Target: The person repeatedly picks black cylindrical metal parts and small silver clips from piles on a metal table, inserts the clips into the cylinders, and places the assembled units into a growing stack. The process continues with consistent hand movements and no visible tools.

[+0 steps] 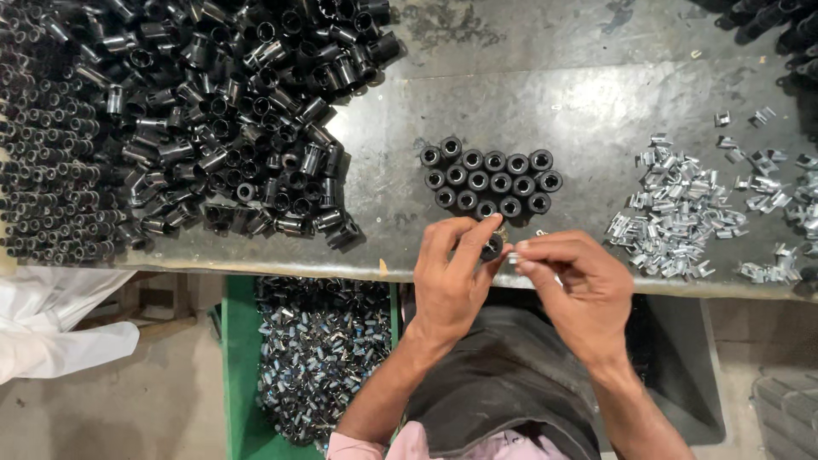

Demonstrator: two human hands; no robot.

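My left hand (452,273) pinches a small black plastic tube (492,247) at the table's front edge. My right hand (573,281) touches it from the right, holding a small silver metal clip (514,256) between thumb and forefinger against the tube's mouth. Just beyond my fingers stands a tidy cluster of upright black tubes (492,181), several in three rows. A scattered pile of silver clips (677,213) lies to the right of my right hand.
A big heap of loose black tubes (213,119) covers the left of the grey table (596,94). Below the table's edge a green crate (234,366) holds finished pieces with metal inserts. White cloth (51,324) lies lower left. More black parts (780,25) sit top right.
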